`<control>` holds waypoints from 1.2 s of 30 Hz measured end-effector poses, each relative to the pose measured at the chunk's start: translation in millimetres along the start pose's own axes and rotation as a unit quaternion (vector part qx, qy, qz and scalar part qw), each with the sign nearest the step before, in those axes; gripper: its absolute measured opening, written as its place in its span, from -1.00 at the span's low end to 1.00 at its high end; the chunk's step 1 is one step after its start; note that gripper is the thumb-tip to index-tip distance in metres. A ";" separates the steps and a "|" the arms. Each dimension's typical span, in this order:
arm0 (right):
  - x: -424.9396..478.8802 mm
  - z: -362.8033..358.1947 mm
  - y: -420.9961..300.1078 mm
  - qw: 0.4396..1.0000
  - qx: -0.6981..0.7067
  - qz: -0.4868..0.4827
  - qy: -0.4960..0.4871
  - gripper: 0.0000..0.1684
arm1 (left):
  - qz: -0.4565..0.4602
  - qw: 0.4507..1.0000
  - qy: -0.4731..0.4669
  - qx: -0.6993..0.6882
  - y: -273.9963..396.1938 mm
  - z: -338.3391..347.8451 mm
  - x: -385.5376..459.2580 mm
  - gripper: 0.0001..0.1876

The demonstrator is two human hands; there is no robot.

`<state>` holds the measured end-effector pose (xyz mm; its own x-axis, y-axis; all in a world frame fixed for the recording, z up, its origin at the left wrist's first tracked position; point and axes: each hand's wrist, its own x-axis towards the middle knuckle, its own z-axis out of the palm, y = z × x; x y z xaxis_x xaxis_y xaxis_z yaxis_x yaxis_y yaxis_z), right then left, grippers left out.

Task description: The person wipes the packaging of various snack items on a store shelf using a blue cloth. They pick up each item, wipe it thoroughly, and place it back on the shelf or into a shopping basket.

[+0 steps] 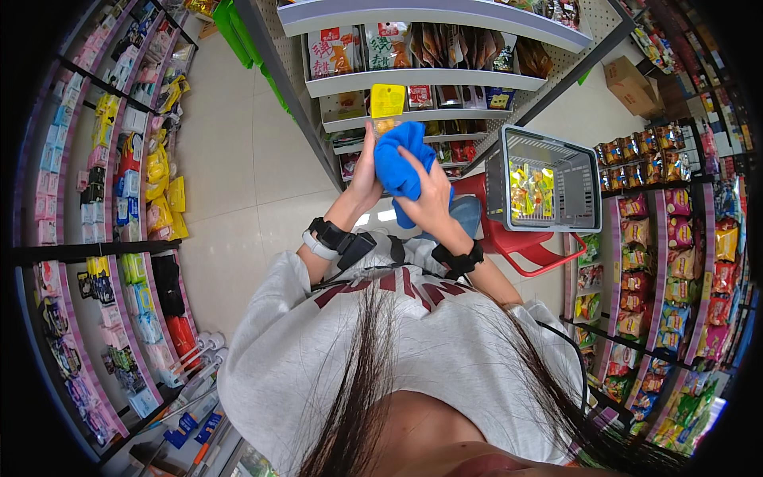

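Note:
In front of my chest, my left hand (364, 174) holds a small package with a yellow top (387, 100). Its clear lower part shows yellowish contents, and the rest is hidden behind the cloth. My right hand (432, 194) grips a bright blue cloth (400, 161) and presses it against the package, index finger stretched across the folds. One end of the cloth hangs below my right hand.
Ahead stands a shelf rack with white shelf edges (417, 83) full of bagged snacks. To the right, a grey basket (539, 223) with yellow packets (530, 189) sits on a red stool-like support (518, 250). Stocked shelves line the left (128, 250) and right (644, 268).

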<state>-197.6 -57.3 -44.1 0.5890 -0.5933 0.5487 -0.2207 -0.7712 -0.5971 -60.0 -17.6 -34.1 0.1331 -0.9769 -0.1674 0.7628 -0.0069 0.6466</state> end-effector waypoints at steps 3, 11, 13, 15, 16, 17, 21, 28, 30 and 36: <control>14.1 -0.3 2.3 0.998 0.024 0.017 0.058 -0.20 | 0.011 0.997 0.064 0.038 -5.1 5.5 -5.7 -0.29; 4.1 -1.8 6.3 0.999 -0.012 -0.032 0.030 -0.39 | 0.012 0.999 0.008 0.051 8.9 8.7 -0.7 -0.35; 17.8 -3.7 11.4 0.997 -0.011 -0.028 0.077 -0.52 | 0.012 0.997 0.051 0.063 7.2 15.5 -8.3 -0.35; 21.9 -6.7 10.8 0.996 -0.018 -0.023 0.082 -0.51 | 0.009 0.996 0.072 0.058 6.2 19.4 -15.4 -0.35; 20.2 -4.5 9.6 0.997 -0.010 -0.014 0.080 -0.50 | 0.006 0.994 0.087 0.065 1.9 13.0 -13.6 -0.33; 14.6 0.2 7.0 0.997 -0.001 -0.006 0.078 -0.49 | 0.003 0.996 0.056 0.066 2.0 7.0 -11.2 -0.32; -4.9 10.9 0.7 1.000 0.008 -0.002 0.020 -0.43 | -0.003 0.997 -0.011 0.076 13.1 1.5 -6.8 -0.32; -2.4 1.7 5.3 0.999 0.014 0.036 0.020 -0.44 | -0.011 0.986 0.091 0.141 6.7 19.8 -24.1 -0.32; -7.6 5.4 1.3 0.999 0.024 0.013 0.022 -0.47 | 0.008 0.991 0.034 0.127 4.2 5.4 -12.3 -0.32; 16.6 -3.5 14.9 0.994 -0.046 0.008 0.094 -0.56 | -0.020 0.991 0.092 0.099 -11.6 8.0 -15.2 -0.37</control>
<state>-193.8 -79.4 -41.8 0.4301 -0.6321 0.6446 -0.3038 -0.7737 -0.5559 -76.0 -4.3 -33.1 0.2316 -0.9198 -0.3168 0.6339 -0.1043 0.7664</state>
